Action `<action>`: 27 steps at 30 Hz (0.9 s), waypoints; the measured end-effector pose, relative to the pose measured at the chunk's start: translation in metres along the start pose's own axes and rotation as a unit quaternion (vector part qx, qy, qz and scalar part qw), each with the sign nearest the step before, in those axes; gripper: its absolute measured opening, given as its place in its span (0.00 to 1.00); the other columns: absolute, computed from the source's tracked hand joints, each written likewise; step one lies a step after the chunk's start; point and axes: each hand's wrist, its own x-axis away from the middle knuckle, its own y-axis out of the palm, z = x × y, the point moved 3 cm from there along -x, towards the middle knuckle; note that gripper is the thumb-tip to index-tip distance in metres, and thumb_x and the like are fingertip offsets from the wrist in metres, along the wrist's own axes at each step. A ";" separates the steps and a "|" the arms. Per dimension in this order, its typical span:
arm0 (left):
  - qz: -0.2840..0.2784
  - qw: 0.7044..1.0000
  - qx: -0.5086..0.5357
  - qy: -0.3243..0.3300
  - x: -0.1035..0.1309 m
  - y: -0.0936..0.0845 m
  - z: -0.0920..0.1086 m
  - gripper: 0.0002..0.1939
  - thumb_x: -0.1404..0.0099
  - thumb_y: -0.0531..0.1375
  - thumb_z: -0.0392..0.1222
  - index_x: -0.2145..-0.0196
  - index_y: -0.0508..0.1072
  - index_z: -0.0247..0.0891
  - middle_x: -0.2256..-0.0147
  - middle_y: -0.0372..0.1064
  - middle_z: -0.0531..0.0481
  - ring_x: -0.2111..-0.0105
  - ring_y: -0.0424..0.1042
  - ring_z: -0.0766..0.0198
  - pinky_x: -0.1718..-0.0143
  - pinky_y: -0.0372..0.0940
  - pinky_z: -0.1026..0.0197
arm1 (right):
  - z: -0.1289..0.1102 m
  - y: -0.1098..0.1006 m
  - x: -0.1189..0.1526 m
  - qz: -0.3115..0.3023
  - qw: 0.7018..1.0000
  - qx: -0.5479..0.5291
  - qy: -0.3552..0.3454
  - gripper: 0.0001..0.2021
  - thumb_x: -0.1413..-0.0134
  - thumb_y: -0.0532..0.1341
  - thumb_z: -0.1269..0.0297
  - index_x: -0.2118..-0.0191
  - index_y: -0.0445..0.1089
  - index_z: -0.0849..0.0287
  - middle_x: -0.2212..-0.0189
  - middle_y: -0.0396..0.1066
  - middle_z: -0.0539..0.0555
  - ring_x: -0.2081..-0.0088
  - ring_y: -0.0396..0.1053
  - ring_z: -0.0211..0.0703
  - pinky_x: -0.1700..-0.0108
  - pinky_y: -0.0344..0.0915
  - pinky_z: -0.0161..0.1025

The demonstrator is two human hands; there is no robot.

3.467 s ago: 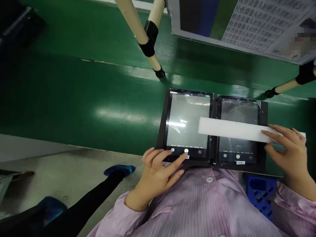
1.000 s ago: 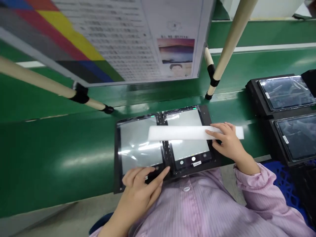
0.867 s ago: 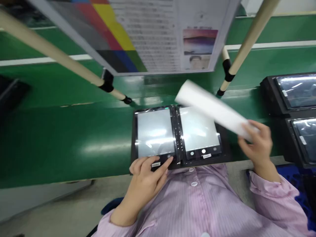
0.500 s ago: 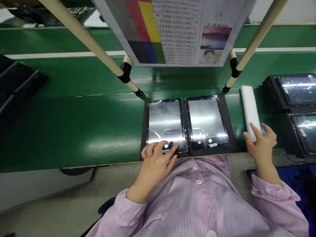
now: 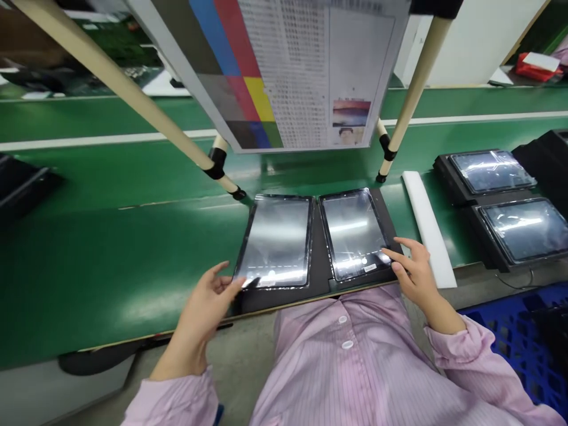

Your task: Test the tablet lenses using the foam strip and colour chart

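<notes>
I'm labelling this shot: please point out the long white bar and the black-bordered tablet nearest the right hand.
Long white bar (image 5: 428, 231), head view: middle of its upper face.
Black-bordered rectangular tablet (image 5: 352, 234), head view: middle of its glossy screen.

Right tablet on the tray, left tablet beside it.
Rightward, a bar, then two further tablets; behind, a chart board.

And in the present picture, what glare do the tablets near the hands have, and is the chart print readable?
Head view: white glare lies across the left tablet and right tablet; head view: on the chart, small text is too blurred to read.
</notes>
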 end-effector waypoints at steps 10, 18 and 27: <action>-0.078 0.979 0.188 -0.029 0.010 0.041 0.041 0.34 0.56 0.79 0.48 0.50 0.82 0.38 0.63 0.84 0.45 0.67 0.82 0.55 0.67 0.77 0.58 | -0.065 0.036 -0.060 -0.091 0.991 -0.083 -0.054 0.20 0.25 0.53 0.54 0.43 0.80 0.51 0.41 0.74 0.65 0.39 0.71 0.60 0.39 0.66 0.64; -0.149 0.937 0.311 0.046 0.059 0.043 0.062 0.28 0.48 0.80 0.50 0.49 0.83 0.49 0.56 0.85 0.48 0.63 0.84 0.57 0.53 0.80 0.53 | -0.119 0.039 -0.108 -0.081 0.920 -0.384 0.005 0.35 0.30 0.53 0.36 0.27 0.62 0.52 0.37 0.74 0.62 0.37 0.73 0.59 0.34 0.68 0.61; -0.032 0.909 0.204 0.363 0.084 0.071 0.098 0.36 0.35 0.69 0.62 0.34 0.72 0.48 0.35 0.70 0.40 0.36 0.71 0.46 0.37 0.70 0.47 | -0.134 0.038 -0.142 -0.103 0.740 -0.647 0.156 0.43 0.47 0.54 0.17 0.49 0.79 0.52 0.55 0.83 0.58 0.35 0.72 0.62 0.35 0.72 0.61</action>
